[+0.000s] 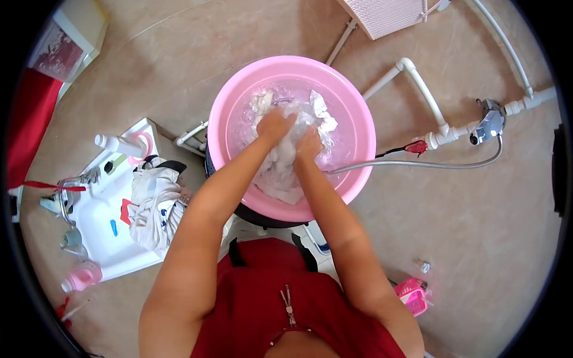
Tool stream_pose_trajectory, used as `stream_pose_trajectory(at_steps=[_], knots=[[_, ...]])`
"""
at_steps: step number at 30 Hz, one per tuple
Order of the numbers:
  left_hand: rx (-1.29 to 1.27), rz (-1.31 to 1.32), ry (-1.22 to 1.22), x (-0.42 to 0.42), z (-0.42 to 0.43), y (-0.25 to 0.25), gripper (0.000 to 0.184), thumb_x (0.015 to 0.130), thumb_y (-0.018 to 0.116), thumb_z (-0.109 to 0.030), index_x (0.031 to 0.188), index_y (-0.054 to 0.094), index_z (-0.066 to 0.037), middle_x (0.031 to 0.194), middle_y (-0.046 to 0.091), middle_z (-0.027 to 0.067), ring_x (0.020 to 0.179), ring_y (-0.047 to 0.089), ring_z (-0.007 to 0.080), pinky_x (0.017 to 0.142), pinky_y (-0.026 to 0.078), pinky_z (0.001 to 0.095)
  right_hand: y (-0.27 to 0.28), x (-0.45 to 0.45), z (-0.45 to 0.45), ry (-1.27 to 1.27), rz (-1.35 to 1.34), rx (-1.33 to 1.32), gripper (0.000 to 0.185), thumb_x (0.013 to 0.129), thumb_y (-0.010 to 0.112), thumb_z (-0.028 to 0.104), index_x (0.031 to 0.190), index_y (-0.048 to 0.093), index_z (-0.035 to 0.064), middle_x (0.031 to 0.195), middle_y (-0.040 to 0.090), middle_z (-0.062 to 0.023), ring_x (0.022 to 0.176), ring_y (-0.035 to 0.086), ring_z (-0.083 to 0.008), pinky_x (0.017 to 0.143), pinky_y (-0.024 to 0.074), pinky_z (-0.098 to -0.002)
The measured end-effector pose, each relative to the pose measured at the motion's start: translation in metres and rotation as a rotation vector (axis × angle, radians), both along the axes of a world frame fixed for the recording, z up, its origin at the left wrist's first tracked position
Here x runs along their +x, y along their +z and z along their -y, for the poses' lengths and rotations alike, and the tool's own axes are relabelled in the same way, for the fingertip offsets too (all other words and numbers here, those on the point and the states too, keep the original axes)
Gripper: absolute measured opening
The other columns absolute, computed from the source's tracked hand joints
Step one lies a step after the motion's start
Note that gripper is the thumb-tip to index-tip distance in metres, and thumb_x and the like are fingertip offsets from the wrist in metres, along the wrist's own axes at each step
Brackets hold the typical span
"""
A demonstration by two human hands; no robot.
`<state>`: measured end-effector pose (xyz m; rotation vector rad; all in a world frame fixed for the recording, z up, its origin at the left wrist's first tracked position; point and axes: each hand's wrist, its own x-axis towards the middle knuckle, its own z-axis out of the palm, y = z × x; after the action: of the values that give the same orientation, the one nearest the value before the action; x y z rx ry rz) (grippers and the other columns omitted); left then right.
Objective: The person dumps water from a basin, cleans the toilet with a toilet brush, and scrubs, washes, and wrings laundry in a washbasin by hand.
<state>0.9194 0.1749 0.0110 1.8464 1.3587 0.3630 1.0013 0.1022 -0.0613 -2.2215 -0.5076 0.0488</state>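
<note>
A round pink basin (352, 104) holds water and pale wet cloth (280, 170). Both of my hands are in it, close together. My left hand (276, 126) lies over the cloth near the middle, its fingers curled at the water. Just to the right is my right hand (309, 144), also on the cloth, its fingers partly hidden by splashing water. A white piece of fabric (320, 107) floats at the back right of the basin. A grey flexible hose (418, 165) runs over the basin's right rim into the water.
At the left, a white sink (110, 250) holds a heap of pale clothes (156, 203). A white bottle (119, 145) and a pink bottle (83, 275) stand at its edges. White pipes (424, 95) and a valve (490, 122) are at right; a pink basket (412, 296) is lower right.
</note>
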Motion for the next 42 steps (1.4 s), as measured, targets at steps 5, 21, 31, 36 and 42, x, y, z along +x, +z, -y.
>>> stream_pose_trajectory(at_steps=[5, 21, 31, 36, 42], knots=[[0.264, 0.145, -0.088, 0.006, 0.084, 0.083, 0.033, 0.076, 0.066, -0.033, 0.101, 0.065, -0.010, 0.100, 0.064, 0.0113, 0.093, 0.060, 0.0304, 0.080, 0.047, 0.0392, 0.024, 0.007, 0.005, -0.009, -0.905, 0.659, 0.039, 0.093, 0.043, 0.035, 0.104, 0.064, 0.0036, 0.094, 0.066, -0.0175, 0.095, 0.060, -0.0333, 0.090, 0.0418, -0.0436], [0.667, -0.138, -0.020, -0.078, 0.014, 0.040, 0.015, 0.083, 0.060, -0.020, 0.088, 0.062, -0.006, 0.086, 0.061, 0.0147, 0.080, 0.060, 0.0332, 0.069, 0.048, 0.0442, 0.142, 0.068, 0.041, 0.579, -0.394, 0.209, 0.041, 0.086, 0.058, 0.031, 0.101, 0.061, -0.0067, 0.086, 0.065, -0.0140, 0.078, 0.057, -0.0260, 0.076, 0.0445, -0.0337], [0.685, -0.560, -0.664, -0.053, 0.072, 0.014, 0.089, 0.076, 0.053, -0.065, 0.135, 0.040, 0.001, 0.147, 0.025, 0.0195, 0.138, 0.016, 0.0353, 0.111, 0.005, 0.0511, 0.087, 0.039, 0.046, 0.714, 0.274, -0.599, 0.077, 0.081, 0.061, 0.039, 0.142, 0.026, 0.0071, 0.145, 0.024, -0.0181, 0.127, 0.033, -0.0430, 0.099, 0.0278, -0.0631], [0.553, -0.831, -0.835, -0.036, 0.064, -0.008, 0.087, 0.079, 0.050, -0.062, 0.132, 0.042, 0.007, 0.146, 0.027, 0.0210, 0.139, 0.014, 0.0350, 0.112, 0.002, 0.0489, 0.069, 0.033, 0.032, 0.832, 0.313, -0.789, 0.075, 0.083, 0.059, 0.039, 0.143, 0.024, 0.0113, 0.147, 0.023, -0.0188, 0.132, 0.026, -0.0445, 0.105, 0.0140, -0.0635], [-0.035, -0.431, -0.677, -0.008, 0.031, -0.060, 0.054, 0.085, 0.050, -0.043, 0.121, 0.056, -0.002, 0.126, 0.052, 0.0212, 0.121, 0.046, 0.0320, 0.104, 0.031, 0.0416, 0.024, 0.061, 0.011, 0.825, 0.329, -0.782, 0.071, 0.083, 0.053, 0.041, 0.143, 0.029, 0.0114, 0.132, 0.047, -0.0155, 0.121, 0.045, -0.0319, 0.101, 0.0300, -0.0549]])
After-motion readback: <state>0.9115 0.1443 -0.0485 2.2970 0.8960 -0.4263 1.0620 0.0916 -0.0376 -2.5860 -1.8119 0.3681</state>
